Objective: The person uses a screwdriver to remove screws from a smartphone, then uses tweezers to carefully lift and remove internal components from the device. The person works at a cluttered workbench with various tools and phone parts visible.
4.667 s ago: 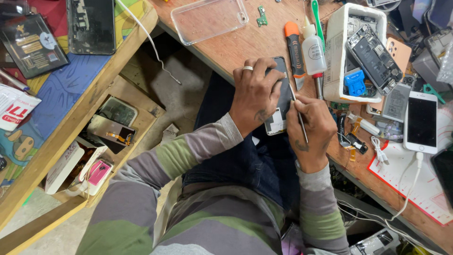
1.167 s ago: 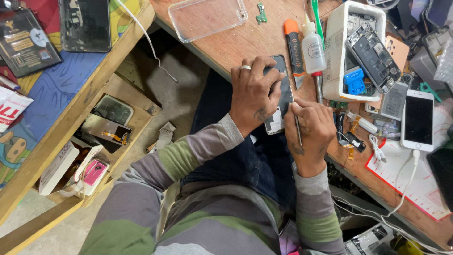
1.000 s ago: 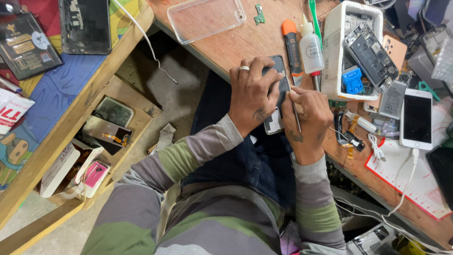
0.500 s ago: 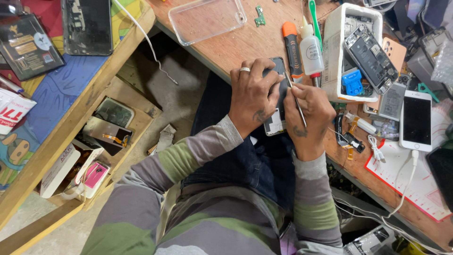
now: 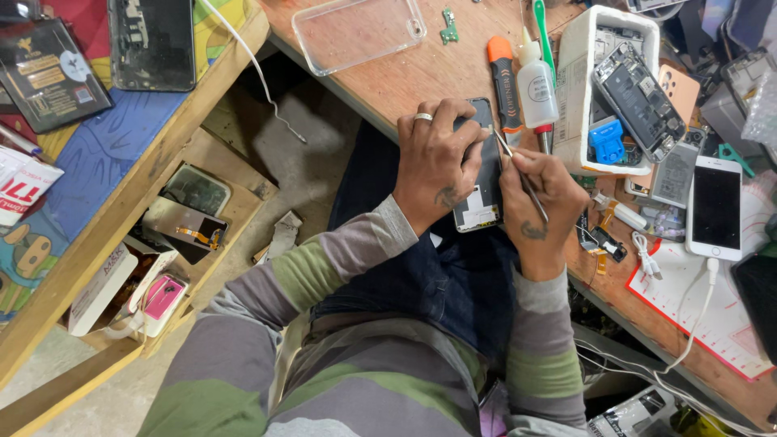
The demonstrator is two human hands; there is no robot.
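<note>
A: What is being held, and where?

B: One opened phone is gripped at the edge of the wooden bench by the left hand, whose fingers are curled over it; one ring is worn. A thin metal tool is pinched in the right hand, its tip laid against the phone's upper edge.

A: What is counted just beside it?

B: One orange-handled screwdriver and one small white bottle are seen past the fingers. Next to them, one white tray is filled with phone parts and one blue piece.

A: And farther out?

B: One clear phone case is laid toward the far edge. One white phone with a dark screen is plugged into a white cable on a red-bordered mat. One dark flat package is seen on the left shelf, with a white and red box below it.
</note>
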